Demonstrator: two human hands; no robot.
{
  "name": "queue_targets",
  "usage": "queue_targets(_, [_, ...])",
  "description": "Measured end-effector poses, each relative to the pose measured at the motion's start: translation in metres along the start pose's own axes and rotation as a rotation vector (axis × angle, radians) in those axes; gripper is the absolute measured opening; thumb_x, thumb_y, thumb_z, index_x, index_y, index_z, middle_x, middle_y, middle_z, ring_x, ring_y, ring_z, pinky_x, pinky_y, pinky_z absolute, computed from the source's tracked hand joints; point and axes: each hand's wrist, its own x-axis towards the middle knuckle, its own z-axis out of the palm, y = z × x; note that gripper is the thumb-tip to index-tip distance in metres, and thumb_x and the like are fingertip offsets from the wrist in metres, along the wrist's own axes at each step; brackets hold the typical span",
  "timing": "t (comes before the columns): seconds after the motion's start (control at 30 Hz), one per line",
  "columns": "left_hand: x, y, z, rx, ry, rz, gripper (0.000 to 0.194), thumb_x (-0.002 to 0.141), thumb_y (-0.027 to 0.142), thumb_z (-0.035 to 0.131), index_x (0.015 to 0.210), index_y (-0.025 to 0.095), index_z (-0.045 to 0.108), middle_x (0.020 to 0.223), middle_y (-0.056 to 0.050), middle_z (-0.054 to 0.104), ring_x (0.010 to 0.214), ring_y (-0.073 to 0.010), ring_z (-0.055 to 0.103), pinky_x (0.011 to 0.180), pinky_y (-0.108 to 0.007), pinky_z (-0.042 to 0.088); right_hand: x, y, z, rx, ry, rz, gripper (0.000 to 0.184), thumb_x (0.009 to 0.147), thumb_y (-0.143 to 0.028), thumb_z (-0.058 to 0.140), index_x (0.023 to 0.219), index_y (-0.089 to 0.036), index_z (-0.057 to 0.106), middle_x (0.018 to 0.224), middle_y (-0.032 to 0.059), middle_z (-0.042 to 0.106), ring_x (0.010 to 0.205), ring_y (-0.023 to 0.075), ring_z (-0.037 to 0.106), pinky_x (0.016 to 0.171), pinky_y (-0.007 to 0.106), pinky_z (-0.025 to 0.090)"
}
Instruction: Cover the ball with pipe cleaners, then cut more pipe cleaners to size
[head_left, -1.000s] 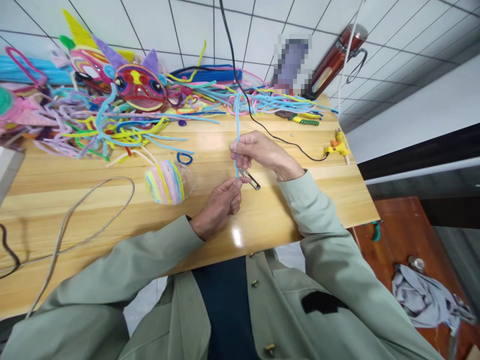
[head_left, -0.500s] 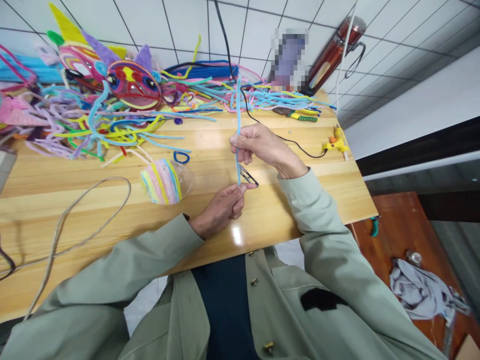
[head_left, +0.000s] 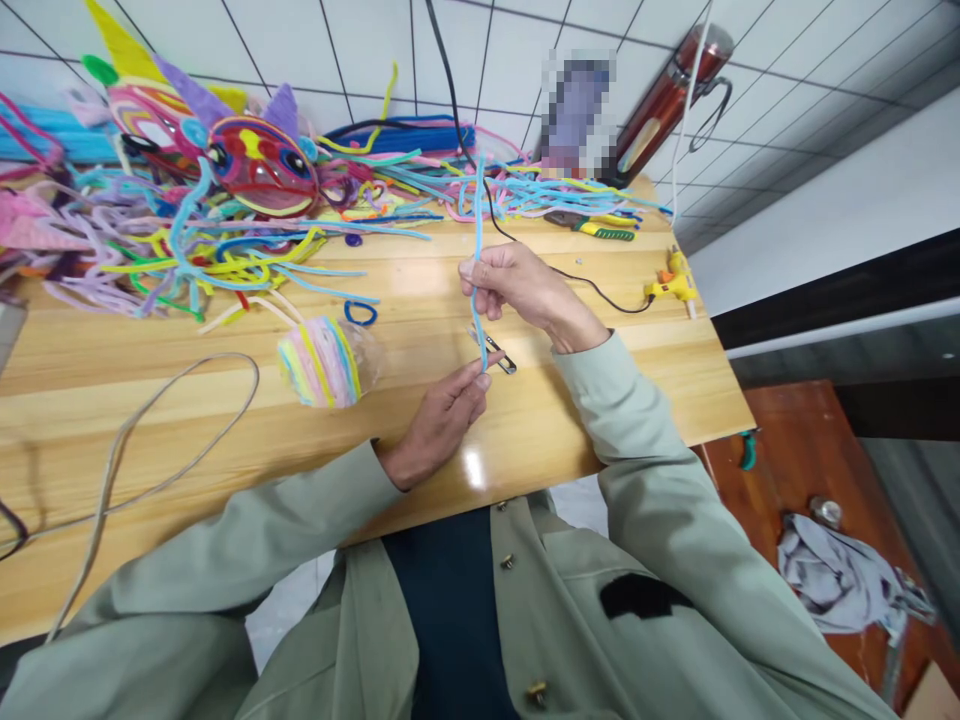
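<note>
A light blue pipe cleaner (head_left: 478, 215) stands nearly upright between my two hands over the wooden table. My right hand (head_left: 517, 290) is closed around its middle, thumb against fingers. Lower down, my left hand (head_left: 446, 415) pinches its bottom end between thumb and fingertips. Just behind the fingers of my left hand lies a slim black-and-silver tool (head_left: 504, 358), partly hidden; I cannot make out its kind. To the left rests a clear rounded shell (head_left: 322, 362), wrapped in pastel yellow, pink and blue strips. A small dark blue loop (head_left: 361, 313) lies behind it.
Piled pipe cleaners (head_left: 247, 255) and decorated masks (head_left: 262, 165) fill the back left. At the right are green-and-yellow pliers (head_left: 600, 230), a yellow glue gun (head_left: 673, 283) with its black cord, and a red thermos (head_left: 667, 110). A grey cable (head_left: 120, 450) curves across the left.
The view has shifted slightly, so the table's contents appear further left. My hands keep hold of the light blue pipe cleaner, its lower part now slightly bent.
</note>
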Motion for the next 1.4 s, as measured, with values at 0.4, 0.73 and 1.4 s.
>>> queue_targets(0.4, [0.003,-0.009,-0.005,-0.034,-0.017,-0.147,0.075,0.099,0.067,0.071,0.15,0.011,0.064,0.059,0.008,0.053,0.044,-0.0093,0.038,0.045,-0.023,0.027,-0.004,-0.012,-0.017,-0.036,0.124,-0.065,0.036,0.105,-0.035,0.073,0.074,-0.017,0.068,0.057,-0.0027,0.067,0.044,0.0058,0.055,0.045,0.015,0.044])
queue_targets(0.73, [0.001,-0.003,-0.007,0.128,-0.001,-0.038,0.071,0.105,0.053,0.066,0.164,0.016,0.05,0.08,0.002,0.068,0.05,-0.0097,0.049,0.051,-0.023,0.043,-0.004,-0.014,-0.024,-0.093,0.187,-0.039,0.036,0.101,-0.04,0.076,0.073,-0.019,0.068,0.059,-0.0016,0.066,0.047,0.0079,0.055,0.047,0.02,0.045])
queue_targets(1.4, [0.006,-0.004,-0.013,0.055,-0.106,0.016,0.071,0.099,0.074,0.068,0.138,0.015,0.074,0.083,-0.005,0.072,0.083,-0.0211,0.065,0.084,-0.033,0.049,-0.008,-0.018,-0.017,0.002,0.141,-0.025,0.034,0.107,-0.029,0.065,0.074,-0.019,0.067,0.059,-0.0015,0.066,0.046,0.0093,0.052,0.047,0.022,0.043])
